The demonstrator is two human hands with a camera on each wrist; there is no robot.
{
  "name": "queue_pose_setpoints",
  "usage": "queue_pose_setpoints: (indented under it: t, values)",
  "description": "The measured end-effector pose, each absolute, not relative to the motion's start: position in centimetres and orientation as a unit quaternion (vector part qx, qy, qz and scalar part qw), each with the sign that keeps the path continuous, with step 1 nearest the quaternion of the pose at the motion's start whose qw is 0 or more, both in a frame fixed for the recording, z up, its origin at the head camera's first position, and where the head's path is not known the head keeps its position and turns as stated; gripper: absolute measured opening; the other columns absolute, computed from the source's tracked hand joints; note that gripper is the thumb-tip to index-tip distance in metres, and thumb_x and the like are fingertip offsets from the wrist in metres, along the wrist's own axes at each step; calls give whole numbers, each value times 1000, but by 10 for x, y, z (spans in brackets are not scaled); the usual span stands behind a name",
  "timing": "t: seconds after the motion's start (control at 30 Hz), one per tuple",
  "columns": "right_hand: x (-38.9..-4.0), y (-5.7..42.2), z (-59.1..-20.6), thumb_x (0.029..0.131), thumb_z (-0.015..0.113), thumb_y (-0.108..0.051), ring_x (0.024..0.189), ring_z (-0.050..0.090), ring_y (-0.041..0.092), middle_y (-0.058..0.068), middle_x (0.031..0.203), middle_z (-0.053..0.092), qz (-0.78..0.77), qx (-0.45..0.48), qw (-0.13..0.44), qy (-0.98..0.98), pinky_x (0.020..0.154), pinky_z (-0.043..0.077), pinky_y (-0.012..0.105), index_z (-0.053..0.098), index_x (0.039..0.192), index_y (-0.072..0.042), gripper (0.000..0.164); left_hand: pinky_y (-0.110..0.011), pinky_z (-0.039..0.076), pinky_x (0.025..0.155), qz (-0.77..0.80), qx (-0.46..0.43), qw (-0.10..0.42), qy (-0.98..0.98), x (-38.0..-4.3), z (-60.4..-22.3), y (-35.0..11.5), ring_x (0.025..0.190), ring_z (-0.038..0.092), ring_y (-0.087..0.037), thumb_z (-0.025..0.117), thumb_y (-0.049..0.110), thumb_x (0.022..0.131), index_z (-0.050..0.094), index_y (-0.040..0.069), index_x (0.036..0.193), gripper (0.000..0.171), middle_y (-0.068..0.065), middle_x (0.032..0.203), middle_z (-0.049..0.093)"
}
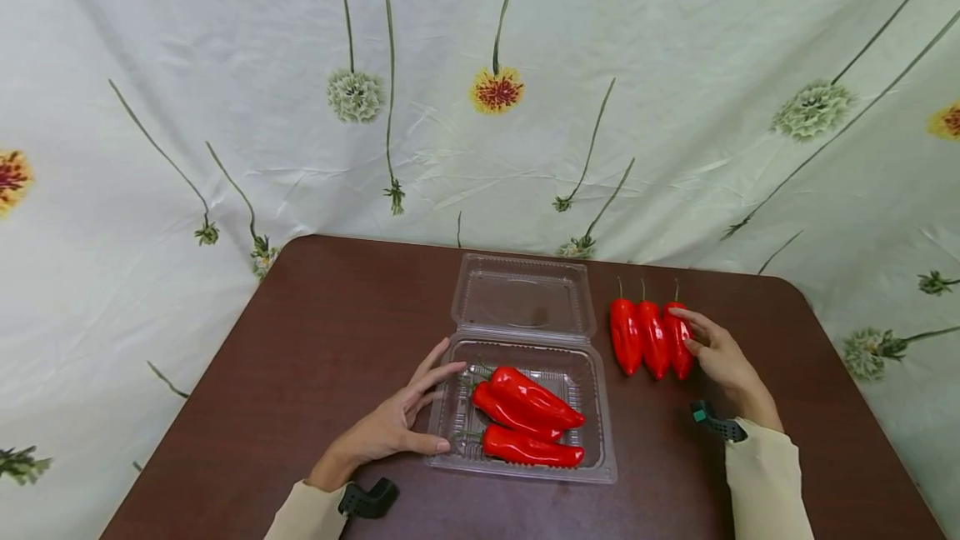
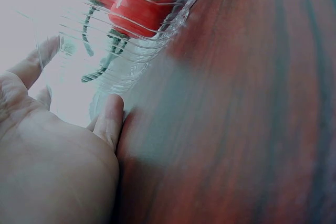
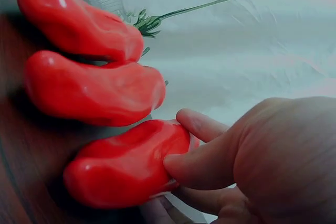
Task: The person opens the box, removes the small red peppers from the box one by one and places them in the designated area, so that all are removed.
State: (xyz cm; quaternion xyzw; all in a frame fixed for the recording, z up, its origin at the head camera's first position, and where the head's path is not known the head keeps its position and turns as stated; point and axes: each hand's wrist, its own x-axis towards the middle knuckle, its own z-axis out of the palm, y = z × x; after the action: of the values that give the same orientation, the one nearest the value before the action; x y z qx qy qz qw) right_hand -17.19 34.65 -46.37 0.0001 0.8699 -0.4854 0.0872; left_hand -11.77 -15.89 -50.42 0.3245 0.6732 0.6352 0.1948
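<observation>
Three red peppers [image 1: 525, 415] lie in the base of a clear plastic clamshell box [image 1: 607, 440], its lid [image 1: 525, 294] folded back. My left hand [image 1: 390, 423] is at the box's left side, fingers spread along the rim and thumb near the front corner. In the left wrist view, the palm [image 2: 52, 156] faces the box's ribbed wall. To the right of the box, three more red peppers stand in a row. My right hand [image 1: 723, 361] pinches the rightmost pepper [image 3: 126, 169] between thumb and fingers near its stem end; that pepper is on the table.
The brown table [image 1: 337, 298] has rounded back corners. Behind it hangs a pale cloth [image 1: 262, 40] printed with flowers. The other two peppers in the row, a middle one [image 1: 652, 340] and a left one [image 1: 625, 336], lie close to the lid's right side.
</observation>
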Motion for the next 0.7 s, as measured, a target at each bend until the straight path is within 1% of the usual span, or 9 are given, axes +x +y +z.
queue_pose_setpoints:
  t: [0.1, 0.17, 0.37, 0.5, 0.6, 0.7]
  values:
    - [-171, 346, -465, 102, 41, 4, 140, 32, 53, 31, 157, 31, -484, 2, 88, 871, 106, 36, 67, 34, 155, -6, 54, -18, 28, 113, 636, 325, 198, 671, -118, -504, -159, 152, 6, -5, 78, 4, 84, 27, 14, 159, 91, 3, 168, -13]
    - [-171, 346, -465, 102, 41, 3, 141, 32, 53, 31, 157, 31, -485, 2, 88, 870, 107, 35, 68, 34, 155, -7, 55, -17, 28, 113, 637, 324, 199, 670, -118, -504, -158, 152, 7, -4, 78, 4, 84, 28, 15, 159, 91, 3, 168, -14]
    - [-172, 347, -465, 102, 42, 3, 140, 35, 52, 31, 156, 32, -488, 0, 84, 869, 106, 36, 67, 34, 156, -7, 55, -18, 28, 114, 637, 325, 198, 670, -119, -505, -159, 153, 8, -12, 77, 3, 84, 27, 14, 159, 91, 3, 168, -14]
    - [-172, 348, -465, 101, 41, 4, 139, 35, 53, 31, 156, 33, -487, 1, 81, 870, 106, 36, 67, 35, 155, -6, 55, -18, 28, 113, 634, 326, 196, 673, -119, -505, -159, 153, 8, -16, 78, 5, 84, 27, 15, 159, 91, 3, 168, -14]
    - [-173, 348, -465, 101, 41, 5, 138, 36, 52, 31, 156, 33, -485, 1, 77, 871, 105, 39, 63, 36, 154, -6, 55, -19, 29, 113, 634, 327, 195, 673, -119, -505, -159, 153, 7, -18, 78, 5, 84, 27, 14, 159, 91, 3, 168, -14]
    - [-173, 348, -466, 101, 42, 5, 138, 37, 50, 29, 156, 34, -481, 0, 75, 874, 104, 43, 54, 37, 154, -6, 55, -19, 29, 113, 634, 327, 196, 673, -119, -505, -159, 153, 7, -18, 78, 5, 84, 27, 13, 159, 91, 3, 168, -14]
